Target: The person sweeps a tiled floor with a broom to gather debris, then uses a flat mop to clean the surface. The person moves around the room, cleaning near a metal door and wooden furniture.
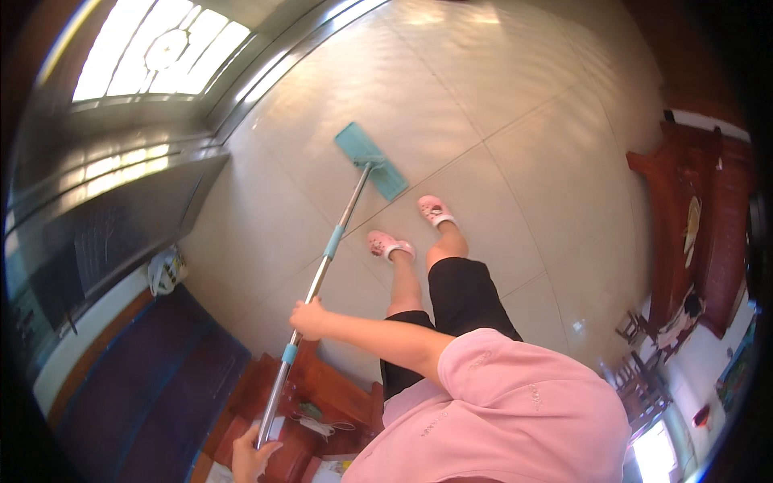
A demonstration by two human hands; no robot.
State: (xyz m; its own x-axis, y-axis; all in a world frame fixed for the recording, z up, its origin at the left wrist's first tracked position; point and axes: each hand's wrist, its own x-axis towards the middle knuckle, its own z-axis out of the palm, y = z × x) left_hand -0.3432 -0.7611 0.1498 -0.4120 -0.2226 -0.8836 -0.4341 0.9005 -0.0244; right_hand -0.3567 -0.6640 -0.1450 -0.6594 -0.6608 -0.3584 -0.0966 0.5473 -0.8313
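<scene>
A flat mop with a telescopic steel pole (317, 281) slants across the view, its teal rectangular head (369, 158) lying on the tiled floor ahead of my feet. My right hand (309, 320) grips the pole partway along, just above a lower teal collar (290, 354), with the arm crossing in front of my body. Farther up, near the pole's top end, my left hand (252, 456) is around the shaft, thumb out. Part of that hand is cut by the bottom of the picture. My pink clogs (436, 210) stand close behind the mop head.
Pale floor tiles (513, 181) spread ahead. A metal door (139, 199) with a bright barred window is at left, near a plastic bag (166, 271) and a dark blue-covered surface (151, 374). Red-brown wooden furniture (676, 223) lines the right; a wooden seat (338, 386) stands beside me.
</scene>
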